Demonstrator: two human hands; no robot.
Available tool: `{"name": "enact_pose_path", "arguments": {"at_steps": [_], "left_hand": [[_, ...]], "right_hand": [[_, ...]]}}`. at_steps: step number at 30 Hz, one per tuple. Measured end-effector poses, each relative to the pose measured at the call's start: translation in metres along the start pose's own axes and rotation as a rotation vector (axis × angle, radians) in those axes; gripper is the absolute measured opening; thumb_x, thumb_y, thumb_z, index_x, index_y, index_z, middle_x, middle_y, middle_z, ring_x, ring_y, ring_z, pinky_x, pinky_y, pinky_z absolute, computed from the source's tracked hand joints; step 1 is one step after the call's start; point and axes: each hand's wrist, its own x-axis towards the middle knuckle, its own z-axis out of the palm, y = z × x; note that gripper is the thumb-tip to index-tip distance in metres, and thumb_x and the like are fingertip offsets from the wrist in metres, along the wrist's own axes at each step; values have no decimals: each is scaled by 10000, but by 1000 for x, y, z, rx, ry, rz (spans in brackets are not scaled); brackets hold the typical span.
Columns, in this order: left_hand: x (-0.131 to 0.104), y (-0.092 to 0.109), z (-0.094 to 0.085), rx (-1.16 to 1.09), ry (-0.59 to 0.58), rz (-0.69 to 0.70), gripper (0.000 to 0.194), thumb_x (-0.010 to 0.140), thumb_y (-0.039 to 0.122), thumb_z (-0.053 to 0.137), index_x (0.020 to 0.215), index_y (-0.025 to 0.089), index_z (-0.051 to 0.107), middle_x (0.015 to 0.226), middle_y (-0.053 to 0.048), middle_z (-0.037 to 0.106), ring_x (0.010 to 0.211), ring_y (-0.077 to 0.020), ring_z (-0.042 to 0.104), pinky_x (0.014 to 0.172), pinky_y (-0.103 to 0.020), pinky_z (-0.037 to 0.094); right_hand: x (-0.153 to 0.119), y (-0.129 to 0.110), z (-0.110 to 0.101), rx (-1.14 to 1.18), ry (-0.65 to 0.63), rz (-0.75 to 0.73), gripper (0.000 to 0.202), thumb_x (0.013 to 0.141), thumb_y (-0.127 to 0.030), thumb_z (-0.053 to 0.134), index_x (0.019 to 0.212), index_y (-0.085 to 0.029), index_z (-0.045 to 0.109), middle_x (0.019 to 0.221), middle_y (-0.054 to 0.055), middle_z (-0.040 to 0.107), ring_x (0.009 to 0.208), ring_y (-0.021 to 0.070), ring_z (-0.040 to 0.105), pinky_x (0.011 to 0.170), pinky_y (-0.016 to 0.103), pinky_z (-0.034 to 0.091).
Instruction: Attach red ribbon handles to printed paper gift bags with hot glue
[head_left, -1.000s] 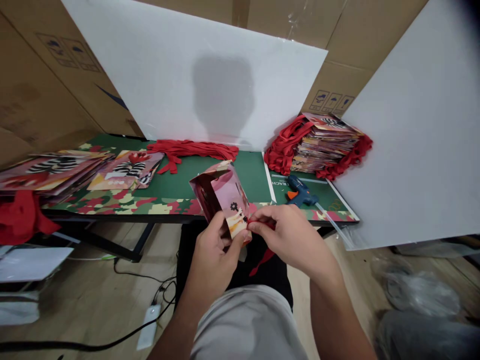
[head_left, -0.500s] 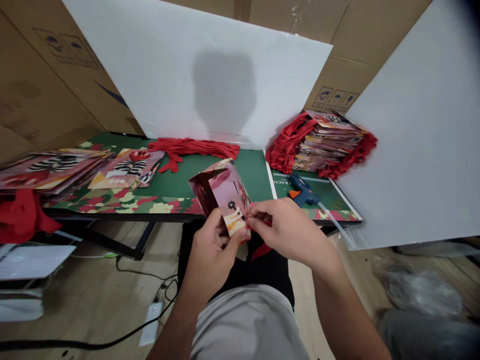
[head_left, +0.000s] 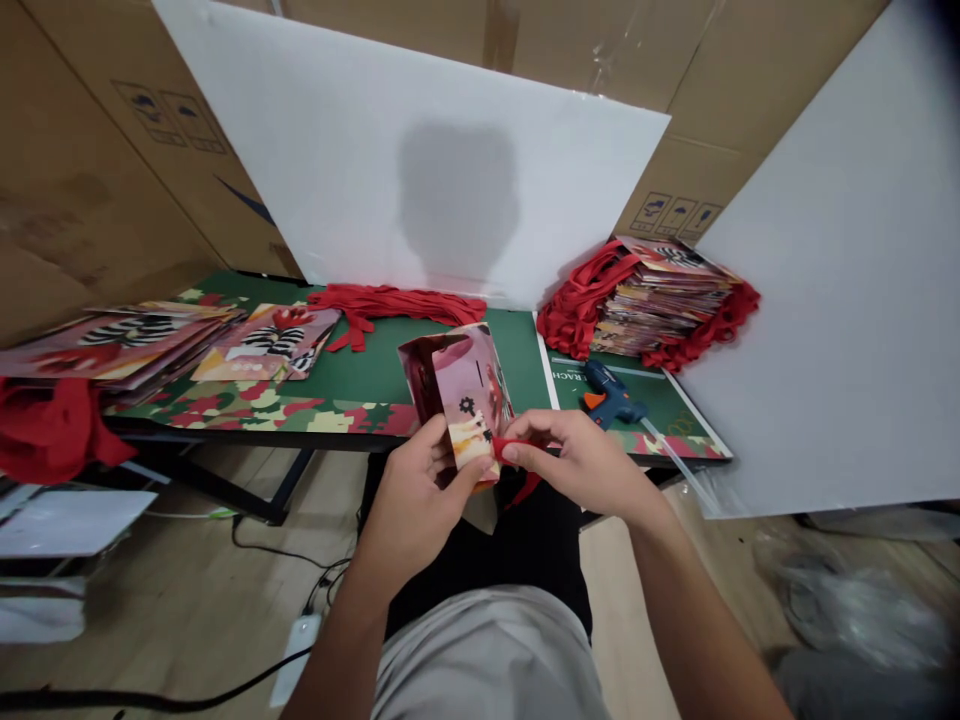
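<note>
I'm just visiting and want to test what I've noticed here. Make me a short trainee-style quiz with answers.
1. What is the right hand pinching between thumb and fingers?
2. What lies just in front of the right-hand stack: (a) a pair of scissors, (b) a blue glue gun, or (c) a drinking cup?
3. True or false: the left hand holds a printed paper piece that is opened out rather than flat.

Key: 1. A red ribbon. 2. b. 3. True; its hollow inside shows.

L hand point(head_left: 416, 490) holds ptd box point(head_left: 466, 385), R hand point(head_left: 585, 462) pinches ribbon point(head_left: 500, 449).
</note>
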Motion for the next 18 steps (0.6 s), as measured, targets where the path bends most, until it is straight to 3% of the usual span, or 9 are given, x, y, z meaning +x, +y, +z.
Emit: {"name": "enact_pose_path", "arguments": {"at_steps": [5,9,13,18], "left_hand": [[2,3,-1,-106,-59,-36,330,902,313,836,1203,222,740,1180,-39,797,1000,-179,786,886,-280,684],[3,4,-6,-102,-60,-73,334,883,374,853,1140,181,759,1048,-52,814,910,-195,793,825,-307,701],[6,4,-20,-72,-24,-86,394,797,423,922,1042,149,780,943,-70,829,830,-214,803,783,-307,699],[12,7,-42,0,-37,-130,508,732,480,965,1058,137,781,946,-88,842,816,-228,808,785,-309,686]], "right_hand": [[7,-5,7,-95,99,-33,47,993,-221,726,948,-223,712,858,-31,758,747,150,648,692,249,442],[16,0,4,3,15,-27,80,966,-241,775,986,-216,701,871,-31,764,771,151,681,719,241,469],[10,10,-17,-41,-90,-7,199,1020,-318,706,862,-202,737,771,-36,696,685,137,578,651,245,407],[-21,28,-55,-108,-166,192,360,1013,-496,694,821,-194,728,760,-9,656,679,150,519,617,263,373]]}}
